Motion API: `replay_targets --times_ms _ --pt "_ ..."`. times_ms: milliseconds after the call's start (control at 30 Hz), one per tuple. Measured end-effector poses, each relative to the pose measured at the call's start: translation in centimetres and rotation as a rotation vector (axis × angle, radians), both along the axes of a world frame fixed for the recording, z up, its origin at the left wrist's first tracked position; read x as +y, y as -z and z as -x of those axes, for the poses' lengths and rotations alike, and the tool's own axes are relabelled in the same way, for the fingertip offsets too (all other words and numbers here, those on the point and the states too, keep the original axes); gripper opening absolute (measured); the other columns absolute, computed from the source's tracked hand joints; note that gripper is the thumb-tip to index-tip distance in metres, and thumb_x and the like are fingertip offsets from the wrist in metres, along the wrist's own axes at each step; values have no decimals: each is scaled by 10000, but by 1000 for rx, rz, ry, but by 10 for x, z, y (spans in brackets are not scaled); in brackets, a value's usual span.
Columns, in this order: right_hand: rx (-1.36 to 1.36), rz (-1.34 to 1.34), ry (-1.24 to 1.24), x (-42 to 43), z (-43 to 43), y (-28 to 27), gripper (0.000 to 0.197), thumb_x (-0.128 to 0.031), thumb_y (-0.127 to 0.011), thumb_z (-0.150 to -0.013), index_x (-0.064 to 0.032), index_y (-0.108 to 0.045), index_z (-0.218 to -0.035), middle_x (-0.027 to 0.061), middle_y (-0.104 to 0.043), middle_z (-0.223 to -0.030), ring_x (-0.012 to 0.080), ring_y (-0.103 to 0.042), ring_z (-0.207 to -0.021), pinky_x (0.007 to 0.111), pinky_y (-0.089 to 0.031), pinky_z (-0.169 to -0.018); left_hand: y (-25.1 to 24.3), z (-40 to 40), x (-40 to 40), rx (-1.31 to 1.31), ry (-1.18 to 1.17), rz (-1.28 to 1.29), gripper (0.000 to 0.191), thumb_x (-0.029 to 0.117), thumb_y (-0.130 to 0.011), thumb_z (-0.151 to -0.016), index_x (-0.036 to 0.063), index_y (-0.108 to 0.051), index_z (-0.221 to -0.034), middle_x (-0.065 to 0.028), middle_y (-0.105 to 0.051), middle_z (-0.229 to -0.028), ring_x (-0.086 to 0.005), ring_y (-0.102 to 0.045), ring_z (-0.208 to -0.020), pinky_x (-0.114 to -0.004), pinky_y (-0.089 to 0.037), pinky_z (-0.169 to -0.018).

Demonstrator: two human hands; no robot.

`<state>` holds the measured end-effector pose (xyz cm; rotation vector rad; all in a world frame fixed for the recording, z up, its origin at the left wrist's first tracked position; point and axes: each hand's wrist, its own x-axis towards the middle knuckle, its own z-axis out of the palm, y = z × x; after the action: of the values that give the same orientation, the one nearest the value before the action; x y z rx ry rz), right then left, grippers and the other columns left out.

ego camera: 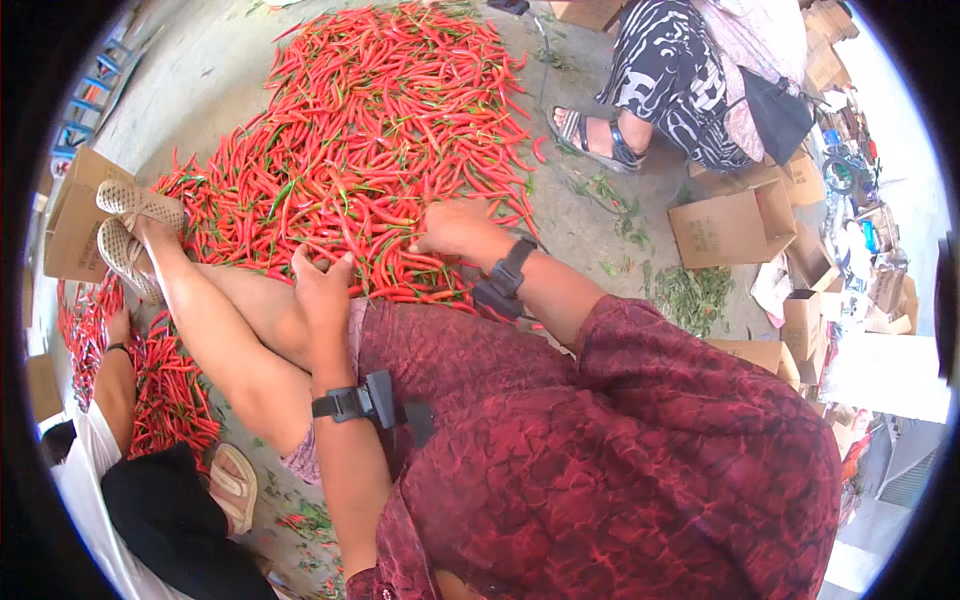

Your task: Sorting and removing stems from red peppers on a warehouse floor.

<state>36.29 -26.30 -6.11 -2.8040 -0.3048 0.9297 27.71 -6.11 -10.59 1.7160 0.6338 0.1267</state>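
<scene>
A broad heap of red chili peppers (375, 135) with green stems lies on the concrete floor in front of me. My left hand (322, 281) is at the heap's near edge, above my knee, with thumb and fingers apart; whether a pepper lies behind the fingers cannot be made out. To its right, my right hand (454, 225) reaches palm down onto the peppers, its fingertips partly hidden, so I cannot tell if it grips one. Each forearm wears a black strap with a device.
At the left, a co-worker's arm (112, 375) reaches into another chili pile (169, 382). Another person's sandalled foot (600, 135) stands right of the heap. Cardboard boxes (712, 229) and green leaf scraps (694, 296) lie at the right; another box (79, 217) stands beyond my feet.
</scene>
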Motion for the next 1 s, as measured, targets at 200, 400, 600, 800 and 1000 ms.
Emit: replay_targets --times_ms 200,400,600,800,1000 --pt "137 -969 258 0 13 -11 419 -345 -701 -826 9 -656 -1045 80 -697 -925 195 -665 -860 305 -509 -786 14 -1 10 36 55 -332 787 205 -771 -728 -35 -345 -1346 -218 -624 -1049 -307 -653 -874 -386 -517 -769" --pt "426 -1438 454 5 6 49 711 -229 -707 -850 50 -324 -1380 125 -530 -1262 169 -554 -1085 306 -441 -955 -17 -8 -2 121 10 343 830 169 -724 -800 27 -207 -1434 -208 -577 -1082 -253 -646 -783 -387 -562 -638" --pt "578 -1462 722 35 -9 48 775 -192 -726 -835 24 -264 -1418 106 -591 -1141 162 -593 -1001 307 -488 -885 -38 -9 -5 179 65 522 896 248 -677 -843 62 -74 -1479 -187 -520 -1227 -323 -609 -958 -503 -534 -746" --pt "389 -1532 470 40 -2 7 654 -106 -679 -832 22 -345 -1379 71 -612 -1068 147 -608 -955 283 -496 -842 -45 -18 -18 -73 106 655 616 142 -685 -820 111 -348 -1335 -104 -514 -1204 -254 -576 -1033 -505 -537 -731" --pt "-65 -1173 135 39 -40 -61 629 -226 -709 -798 8 -458 -1325 120 -610 -1137 151 -600 -997 312 -478 -878 -60 -37 -27 -290 108 919 569 91 -622 -846 67 -342 -1341 -117 -515 -1216 -231 -593 -998 -415 -572 -718"
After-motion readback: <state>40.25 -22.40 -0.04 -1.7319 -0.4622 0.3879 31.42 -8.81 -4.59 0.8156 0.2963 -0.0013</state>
